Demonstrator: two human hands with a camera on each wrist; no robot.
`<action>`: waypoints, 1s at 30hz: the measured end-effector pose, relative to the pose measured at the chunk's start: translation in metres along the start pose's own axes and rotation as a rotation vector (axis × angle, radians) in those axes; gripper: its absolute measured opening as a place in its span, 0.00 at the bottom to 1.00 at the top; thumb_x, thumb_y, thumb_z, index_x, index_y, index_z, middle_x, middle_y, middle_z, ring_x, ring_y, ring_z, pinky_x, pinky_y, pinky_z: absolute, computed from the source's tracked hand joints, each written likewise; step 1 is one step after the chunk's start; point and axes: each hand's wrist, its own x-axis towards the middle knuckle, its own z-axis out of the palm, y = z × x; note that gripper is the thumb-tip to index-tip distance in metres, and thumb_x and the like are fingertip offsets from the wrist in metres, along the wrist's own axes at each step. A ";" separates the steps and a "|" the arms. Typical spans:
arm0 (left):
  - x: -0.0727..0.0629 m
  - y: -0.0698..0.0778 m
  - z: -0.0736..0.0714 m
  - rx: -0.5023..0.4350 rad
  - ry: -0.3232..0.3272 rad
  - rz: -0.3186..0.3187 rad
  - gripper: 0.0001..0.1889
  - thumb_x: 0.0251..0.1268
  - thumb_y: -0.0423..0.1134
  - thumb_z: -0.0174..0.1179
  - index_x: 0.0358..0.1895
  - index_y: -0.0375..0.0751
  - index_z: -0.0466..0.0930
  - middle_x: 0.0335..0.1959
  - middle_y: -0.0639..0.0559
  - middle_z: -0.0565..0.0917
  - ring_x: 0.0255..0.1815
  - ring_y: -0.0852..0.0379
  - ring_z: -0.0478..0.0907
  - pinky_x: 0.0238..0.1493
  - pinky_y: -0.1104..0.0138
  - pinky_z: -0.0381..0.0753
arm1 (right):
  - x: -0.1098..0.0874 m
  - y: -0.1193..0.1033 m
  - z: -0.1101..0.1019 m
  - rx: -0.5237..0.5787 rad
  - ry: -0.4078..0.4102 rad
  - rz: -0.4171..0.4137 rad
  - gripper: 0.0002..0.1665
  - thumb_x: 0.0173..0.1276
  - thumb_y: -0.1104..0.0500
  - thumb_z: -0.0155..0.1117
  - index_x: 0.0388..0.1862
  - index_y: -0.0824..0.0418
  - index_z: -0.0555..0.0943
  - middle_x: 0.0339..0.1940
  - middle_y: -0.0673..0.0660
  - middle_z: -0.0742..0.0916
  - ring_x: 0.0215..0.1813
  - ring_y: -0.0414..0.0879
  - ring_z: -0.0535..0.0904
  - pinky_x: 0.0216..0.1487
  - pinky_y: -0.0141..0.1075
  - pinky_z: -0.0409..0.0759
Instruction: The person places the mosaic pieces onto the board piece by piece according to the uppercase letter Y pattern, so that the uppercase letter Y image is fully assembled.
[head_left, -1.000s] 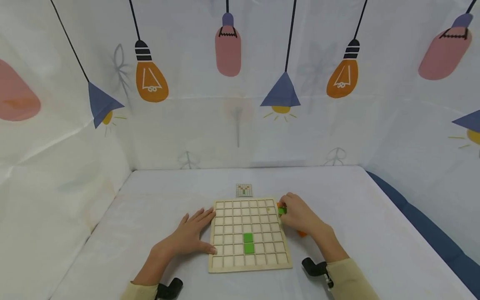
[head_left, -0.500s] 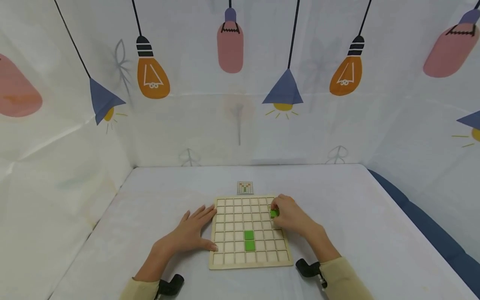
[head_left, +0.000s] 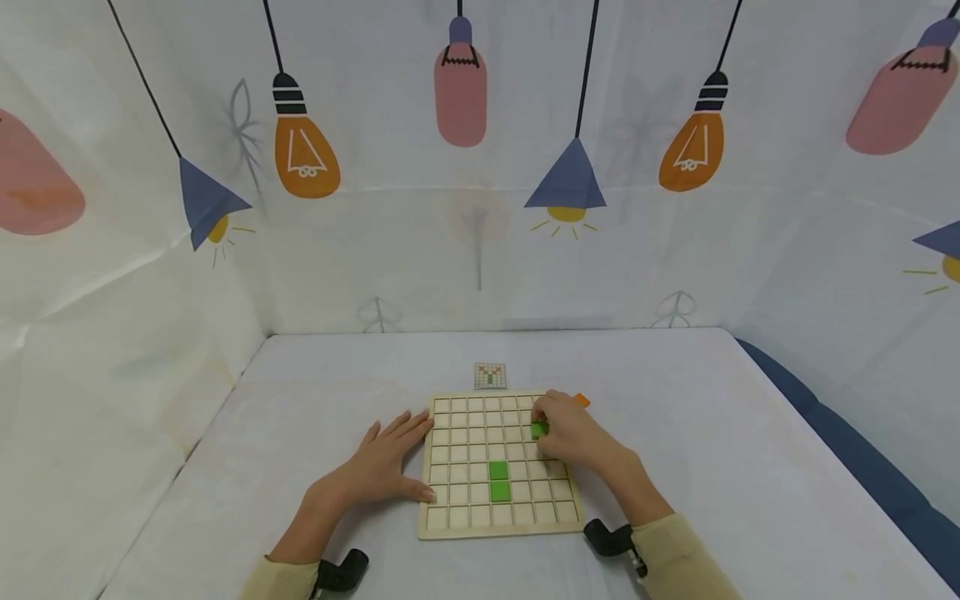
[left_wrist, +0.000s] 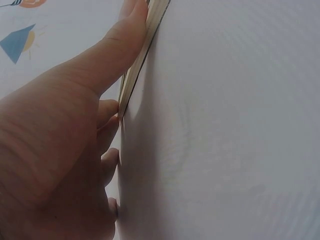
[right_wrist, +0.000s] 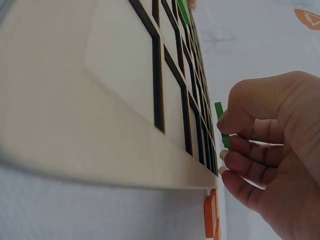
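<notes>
The left grip [head_left: 375,467] blocks the left edge of the board [head_left: 501,531], and the right grip [head_left: 573,429], pinching a green tile [head_left: 538,430], covers part of its right side. Between the 2, a hand could pass from the near edge over the board's middle. Just beyond the right grip lies an orange piece [head_left: 582,401]; a small card [head_left: 490,376] sits near the board's far edge. The tabletop [head_left: 750,450] gives room on both outer sides, up to the cloth wall [head_left: 420,258] at the back and left.
</notes>
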 end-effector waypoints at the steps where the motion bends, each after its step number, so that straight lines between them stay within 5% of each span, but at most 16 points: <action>1: 0.000 0.000 0.000 -0.002 0.002 0.003 0.62 0.40 0.73 0.70 0.80 0.48 0.54 0.82 0.53 0.54 0.83 0.41 0.45 0.75 0.32 0.39 | 0.000 -0.001 0.001 -0.004 -0.003 -0.005 0.17 0.47 0.71 0.63 0.38 0.58 0.81 0.35 0.49 0.78 0.37 0.42 0.69 0.38 0.35 0.72; 30: 0.002 -0.003 0.003 0.012 0.008 0.013 0.62 0.41 0.73 0.69 0.80 0.49 0.53 0.82 0.53 0.53 0.83 0.42 0.45 0.74 0.31 0.39 | 0.007 -0.028 0.015 0.017 -0.107 -0.123 0.15 0.55 0.68 0.64 0.42 0.57 0.81 0.40 0.48 0.79 0.42 0.42 0.71 0.45 0.38 0.75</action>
